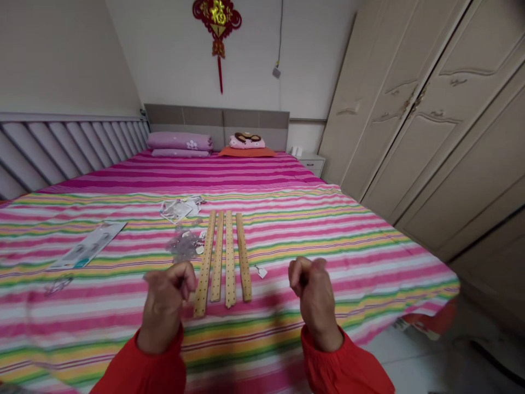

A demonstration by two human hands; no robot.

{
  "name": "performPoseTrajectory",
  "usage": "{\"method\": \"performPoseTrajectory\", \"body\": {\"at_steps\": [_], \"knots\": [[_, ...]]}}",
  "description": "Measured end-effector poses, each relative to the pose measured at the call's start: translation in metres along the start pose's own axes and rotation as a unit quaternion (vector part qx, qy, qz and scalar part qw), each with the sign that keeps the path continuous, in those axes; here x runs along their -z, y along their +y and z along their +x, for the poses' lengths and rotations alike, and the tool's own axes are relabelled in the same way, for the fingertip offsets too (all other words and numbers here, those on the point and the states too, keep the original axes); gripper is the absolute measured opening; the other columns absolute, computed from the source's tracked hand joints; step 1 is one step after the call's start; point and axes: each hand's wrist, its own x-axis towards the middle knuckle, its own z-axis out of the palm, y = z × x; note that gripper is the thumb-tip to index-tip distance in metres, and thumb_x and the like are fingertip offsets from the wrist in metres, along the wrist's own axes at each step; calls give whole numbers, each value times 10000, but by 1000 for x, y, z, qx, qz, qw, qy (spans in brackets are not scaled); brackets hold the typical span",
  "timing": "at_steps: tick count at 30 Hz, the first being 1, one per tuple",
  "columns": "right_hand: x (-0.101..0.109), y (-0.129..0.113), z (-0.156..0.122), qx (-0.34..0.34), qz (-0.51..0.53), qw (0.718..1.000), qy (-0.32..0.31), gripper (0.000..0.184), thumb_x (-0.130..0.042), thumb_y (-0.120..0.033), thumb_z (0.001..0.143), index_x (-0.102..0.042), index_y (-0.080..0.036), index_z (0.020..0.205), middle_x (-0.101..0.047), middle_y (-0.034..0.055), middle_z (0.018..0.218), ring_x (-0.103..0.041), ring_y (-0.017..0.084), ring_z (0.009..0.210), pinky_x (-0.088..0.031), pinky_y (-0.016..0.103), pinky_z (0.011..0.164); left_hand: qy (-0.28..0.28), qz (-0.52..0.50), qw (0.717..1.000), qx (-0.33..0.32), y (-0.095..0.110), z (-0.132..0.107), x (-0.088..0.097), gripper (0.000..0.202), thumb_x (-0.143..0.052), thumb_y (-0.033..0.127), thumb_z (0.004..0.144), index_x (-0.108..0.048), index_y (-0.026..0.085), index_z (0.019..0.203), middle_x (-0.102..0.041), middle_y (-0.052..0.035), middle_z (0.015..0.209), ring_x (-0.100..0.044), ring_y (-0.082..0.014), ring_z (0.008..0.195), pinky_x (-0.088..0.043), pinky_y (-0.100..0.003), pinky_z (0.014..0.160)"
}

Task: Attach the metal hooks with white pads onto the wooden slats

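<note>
Left of our fingers a leaflet (88,246) lies on the striped bed (348,235). Our left hand (166,298) hovers, fingers curled together, with a clear bag of small parts (183,244) just beyond. Four holed wooden strips (223,260) lie between both hands. Our right hand (311,298) is fisted too; we cannot tell whether either grips anything

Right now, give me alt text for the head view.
The left hand and right hand, red-sleeved and curled shut, flank the near ends of four holed wooden strips side by side on a striped bedspread. Clear plastic bags and a paper sheet lie further left.
</note>
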Motion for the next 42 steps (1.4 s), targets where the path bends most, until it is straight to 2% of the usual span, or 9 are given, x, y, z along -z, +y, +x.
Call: {"method": "performPoseTrajectory", "body": {"at_steps": [4,12,15,18,22,26,35,39,42], "knots": [[-5,17,10,-82,-62,995,-3,614,-233,-621,889,-360,-212,449,-256,-65,396,-259,91,387,-221,249,422,-31,19,998,42,-27,9,-12,738,9,757,747,-376,214,429,-292,17,395,-286,-111,391,-230,-263,401],[-2,92,25,-40,-208,977,16,377,-561,-449,779,-439,-205,520,-364,-66,491,-370,110,483,-302,234,479,-62,8,995,73,-51,7,-23,619,-234,657,836,-507,189,536,-435,17,458,-414,-117,458,-318,-239,461],[0,126,24,-7,-309,951,-23,151,-656,-319,693,-598,-180,691,-510,-20,622,-479,150,588,-388,254,542,-98,-13,988,119,-64,0,-28,575,-325,661,809,-557,181,592,-501,12,493,-449,-120,467,-350,-238,470],[-2,143,21,30,-373,925,-58,248,-676,-225,673,-637,-164,910,-583,51,828,-544,195,745,-460,299,659,-132,-17,981,141,-79,-7,-33,562,-368,667,788,-586,174,630,-536,6,517,-469,-124,477,-374,-245,489],[-7,148,20,40,-446,890,-84,301,-628,-154,714,-625,-172,1014,-615,90,925,-549,244,886,-462,347,780,-151,-3,978,141,-88,-11,-39,576,-363,668,788,-606,163,656,-559,-7,532,-493,-131,493,-396,-257,519],[-9,149,19,50,-500,858,-110,267,-546,-113,765,-632,-162,1013,-638,98,888,-544,246,870,-452,331,751,-164,0,977,139,-89,-12,-45,575,-355,650,802,-609,157,652,-569,-17,536,-506,-132,494,-408,-259,527],[-6,157,19,89,-605,783,-114,509,-504,-148,772,-477,-84,1277,-659,122,878,-557,256,841,-436,329,704,-210,-25,968,137,-95,-16,-59,408,-477,535,798,-593,170,655,-567,2,553,-523,-122,519,-415,-230,517],[-4,158,21,101,-605,782,-107,570,-521,-163,746,-448,-78,1305,-661,113,837,-563,254,805,-442,335,684,-223,-6,968,116,-92,-18,-61,355,-518,481,784,-561,178,604,-557,9,541,-517,-119,530,-400,-223,520],[-1,152,21,82,-557,820,-101,638,-546,-205,749,-383,-111,1358,-661,77,798,-573,233,743,-453,317,633,-219,-22,968,119,-93,-18,-66,302,-559,461,756,-609,174,677,-595,-1,586,-558,-131,578,-438,-234,561]]}}
